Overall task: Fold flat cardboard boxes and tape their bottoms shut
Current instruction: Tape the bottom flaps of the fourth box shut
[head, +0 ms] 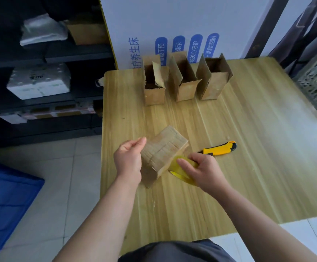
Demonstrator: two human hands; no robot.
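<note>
While the left hand (130, 159) clasps the near side of a small cardboard box (163, 150) just left of the frame's centre, the right hand (201, 171) is closed around a yellowish tape roll (180, 170) pressed against the box's lower right corner. That box lies tipped, its folded bottom flaps turned up toward the camera, with its lower end touching the bench (248, 167). It looks light and hollow: thin corrugated walls that should give under a hard squeeze, so a hold across the side walls near the corners, where the folds stiffen it, seems safer than pressing the flaps themselves. Those flaps look springy and would likely lift unless held flat as tape goes over the seam. Clear tape is thin and clingy, apt to wrinkle or stick to itself if it slackens. A yellow-and-black utility knife (220, 148) lies just right of the right hand, near enough to reach but also near enough to knock. Three standing boxes (184, 80) line the far edge at upper centre, tops open, well apart from the work. Open bench spreads to the right and toward the bottom of the frame; the left edge of the bench runs close beside the left wrist, so there is little room that way before the drop to the tiled floor (59, 186).
</note>
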